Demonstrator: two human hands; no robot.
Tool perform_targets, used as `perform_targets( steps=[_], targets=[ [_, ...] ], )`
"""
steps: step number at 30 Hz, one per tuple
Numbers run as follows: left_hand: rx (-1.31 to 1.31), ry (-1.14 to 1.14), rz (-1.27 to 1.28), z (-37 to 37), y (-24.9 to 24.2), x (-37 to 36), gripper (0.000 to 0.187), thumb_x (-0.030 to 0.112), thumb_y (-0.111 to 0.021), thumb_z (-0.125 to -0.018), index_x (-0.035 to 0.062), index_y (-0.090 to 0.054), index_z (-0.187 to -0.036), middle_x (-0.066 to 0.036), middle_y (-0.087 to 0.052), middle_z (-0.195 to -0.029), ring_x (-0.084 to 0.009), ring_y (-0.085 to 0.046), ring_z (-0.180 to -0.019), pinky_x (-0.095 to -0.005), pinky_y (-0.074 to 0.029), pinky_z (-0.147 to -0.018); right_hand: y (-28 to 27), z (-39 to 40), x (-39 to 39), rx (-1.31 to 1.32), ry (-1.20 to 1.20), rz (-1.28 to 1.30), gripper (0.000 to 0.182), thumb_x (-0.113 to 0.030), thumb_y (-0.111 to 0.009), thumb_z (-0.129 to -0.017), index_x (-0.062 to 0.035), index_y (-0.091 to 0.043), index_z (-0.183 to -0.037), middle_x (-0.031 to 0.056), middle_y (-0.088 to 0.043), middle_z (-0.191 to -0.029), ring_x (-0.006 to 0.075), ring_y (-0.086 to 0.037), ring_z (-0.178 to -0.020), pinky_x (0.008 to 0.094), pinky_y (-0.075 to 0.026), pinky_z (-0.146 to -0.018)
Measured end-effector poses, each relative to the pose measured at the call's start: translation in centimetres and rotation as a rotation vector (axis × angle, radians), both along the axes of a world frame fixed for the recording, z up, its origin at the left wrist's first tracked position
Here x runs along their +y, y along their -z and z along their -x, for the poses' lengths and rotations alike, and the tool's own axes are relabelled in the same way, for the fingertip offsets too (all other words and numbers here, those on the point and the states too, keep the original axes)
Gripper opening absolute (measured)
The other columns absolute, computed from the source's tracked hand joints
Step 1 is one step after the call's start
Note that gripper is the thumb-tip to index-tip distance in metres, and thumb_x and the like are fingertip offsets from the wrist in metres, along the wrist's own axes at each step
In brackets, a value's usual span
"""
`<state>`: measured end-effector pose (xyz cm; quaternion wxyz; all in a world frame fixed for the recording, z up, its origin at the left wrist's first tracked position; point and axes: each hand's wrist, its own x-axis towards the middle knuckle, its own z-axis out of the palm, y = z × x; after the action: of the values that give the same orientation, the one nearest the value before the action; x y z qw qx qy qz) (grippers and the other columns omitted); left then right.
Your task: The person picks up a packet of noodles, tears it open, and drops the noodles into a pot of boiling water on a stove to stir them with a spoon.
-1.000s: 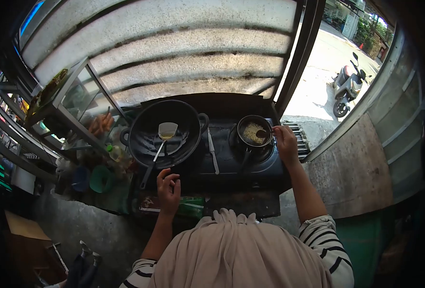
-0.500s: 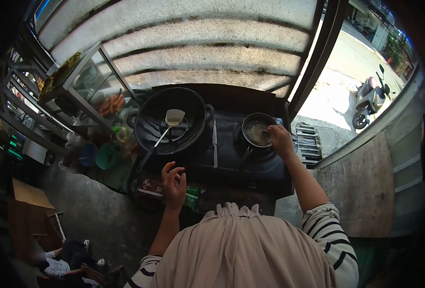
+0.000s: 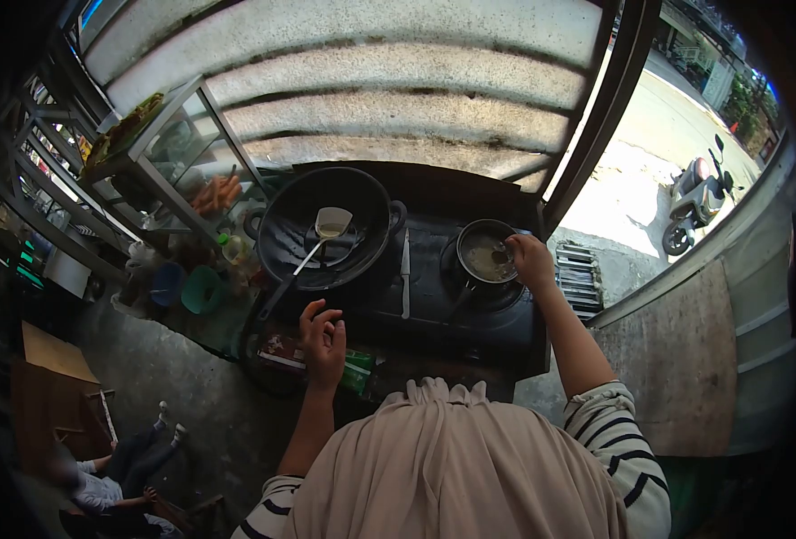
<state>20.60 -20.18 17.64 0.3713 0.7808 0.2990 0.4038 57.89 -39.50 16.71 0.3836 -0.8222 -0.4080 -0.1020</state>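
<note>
My right hand [image 3: 531, 259] is closed at the right rim of a small saucepan [image 3: 465, 292] on the right burner. Its fingers pinch a spoon [image 3: 502, 258], mostly hidden by the hand, that dips into cloudy liquid. In front of the stove hangs my left hand [image 3: 324, 343], empty, its fingers loosely bent and apart. Nearest to it are the wok's long handle and a green packet [image 3: 357, 370] below. A large black wok [image 3: 281, 211] sits on the left burner with a spatula [image 3: 333, 221] resting in it.
Between wok and saucepan, a knife [image 3: 405, 278] lies on the black stove [image 3: 434, 328]. To the left stand a glass case [image 3: 178, 144], a green bowl [image 3: 202, 289], a blue bowl [image 3: 168, 284] and a bottle [image 3: 233, 249]. A person [image 3: 110, 490] sits at lower left.
My right hand has shifted slightly toward the saucepan's right rim, the spoon moving with it. My left hand stays about where it was. The view has turned a little.
</note>
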Motion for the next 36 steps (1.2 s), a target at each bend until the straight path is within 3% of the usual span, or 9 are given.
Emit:
perform_targets(
  steps=[3, 8, 13, 16, 18, 22, 27, 33, 36],
  targets=[
    [-0.001, -0.004, -0.012, 0.4, -0.1, 0.4, 0.015, 0.005, -0.061, -0.087, 0.0076, -0.065, -0.102, -0.006, -0.049, -0.126, -0.0038, -0.047, -0.069, -0.0181, -0.040, -0.059, -0.4, -0.6, -0.4, 0.021, 0.045, 0.066, 0.018, -0.018, -0.057, -0.091, -0.0057, -0.070, -0.092, 0.0139, -0.066, -0.087, 0.0352, -0.064, -0.082, 0.0420, -0.051, -0.072],
    [-0.028, -0.036, -0.010, 1.0, -0.2, 1.0, 0.016, 0.004, -0.060, -0.088, 0.0070, -0.064, -0.103, -0.006, -0.048, -0.126, -0.0038, -0.046, -0.069, -0.0179, -0.040, -0.059, -1.2, -1.4, -0.6, -0.006, 0.103, -0.158, 0.016, -0.018, -0.060, -0.091, -0.0063, -0.071, -0.091, 0.0110, -0.067, -0.086, 0.0320, -0.065, -0.080, 0.0391, -0.050, -0.069],
    [-0.050, -0.038, -0.031, 1.3, 0.0, 1.3, 0.016, 0.004, -0.060, -0.088, 0.0072, -0.064, -0.103, -0.005, -0.047, -0.127, -0.0038, -0.045, -0.070, -0.0177, -0.039, -0.059, 0.8, -1.4, -1.0, -0.228, 0.071, 0.009, 0.019, -0.024, -0.060, -0.091, -0.0092, -0.072, -0.092, 0.0112, -0.067, -0.087, 0.0329, -0.065, -0.080, 0.0409, -0.049, -0.070],
    [-0.070, -0.047, -0.026, 1.5, -0.2, 1.2, 0.016, 0.003, -0.060, -0.087, 0.0071, -0.064, -0.102, -0.006, -0.047, -0.127, -0.0038, -0.045, -0.070, -0.0177, -0.038, -0.058, 2.7, -2.2, -1.2, -0.101, 0.220, 0.102, 0.022, -0.027, -0.058, -0.092, -0.0098, -0.072, -0.093, 0.0128, -0.068, -0.089, 0.0348, -0.065, -0.080, 0.0423, -0.049, -0.069],
    [-0.071, -0.057, -0.022, 1.7, -0.2, 1.2, 0.016, 0.003, -0.060, -0.087, 0.0070, -0.064, -0.102, -0.006, -0.047, -0.127, -0.0038, -0.045, -0.069, -0.0177, -0.038, -0.058, 3.4, -3.0, -1.4, 0.038, 0.335, -0.075, 0.023, -0.026, -0.056, -0.093, -0.0090, -0.071, -0.093, 0.0143, -0.069, -0.088, 0.0362, -0.065, -0.081, 0.0422, -0.050, -0.068],
    [-0.052, -0.063, -0.039, 1.9, 0.2, 1.6, 0.015, 0.004, -0.060, -0.087, 0.0068, -0.064, -0.102, -0.006, -0.048, -0.126, -0.0037, -0.045, -0.067, -0.0180, -0.038, -0.057, 2.6, -3.7, -1.8, 0.105, 0.331, -0.176, 0.026, -0.026, -0.054, -0.095, -0.0064, -0.071, -0.093, 0.0153, -0.069, -0.082, 0.0345, -0.066, -0.079, 0.0400, -0.050, -0.067],
    [-0.029, -0.062, -0.044, 1.6, 0.2, 1.3, 0.015, 0.004, -0.060, -0.087, 0.0071, -0.064, -0.102, -0.006, -0.048, -0.127, -0.0037, -0.045, -0.067, -0.0181, -0.039, -0.058, 0.9, -3.1, -1.9, 0.179, 0.284, -0.264, 0.025, -0.024, -0.055, -0.096, -0.0048, -0.070, -0.093, 0.0147, -0.068, -0.077, 0.0240, -0.067, -0.069, 0.0349, -0.048, -0.060],
    [-0.028, -0.044, -0.022, 1.2, 0.1, 1.3, 0.016, 0.005, -0.061, -0.088, 0.0082, -0.064, -0.103, -0.005, -0.048, -0.127, -0.0039, -0.046, -0.068, -0.0182, -0.039, -0.059, -1.6, 0.1, -1.4, -0.084, 0.154, -0.273, 0.021, -0.020, -0.059, -0.094, -0.0023, -0.068, -0.089, 0.0148, -0.067, -0.077, 0.0277, -0.065, -0.067, 0.0355, -0.047, -0.060],
    [-0.021, -0.044, -0.022, 1.1, 0.0, 1.4, 0.016, 0.005, -0.060, -0.088, 0.0083, -0.064, -0.103, -0.005, -0.047, -0.128, -0.0040, -0.046, -0.069, -0.0187, -0.040, -0.060, -2.0, 0.7, -1.5, -0.038, 0.121, -0.280, 0.019, -0.018, -0.060, -0.093, -0.0011, -0.068, -0.088, 0.0153, -0.067, -0.078, 0.0304, -0.065, -0.068, 0.0359, -0.048, -0.060]
  ],
)
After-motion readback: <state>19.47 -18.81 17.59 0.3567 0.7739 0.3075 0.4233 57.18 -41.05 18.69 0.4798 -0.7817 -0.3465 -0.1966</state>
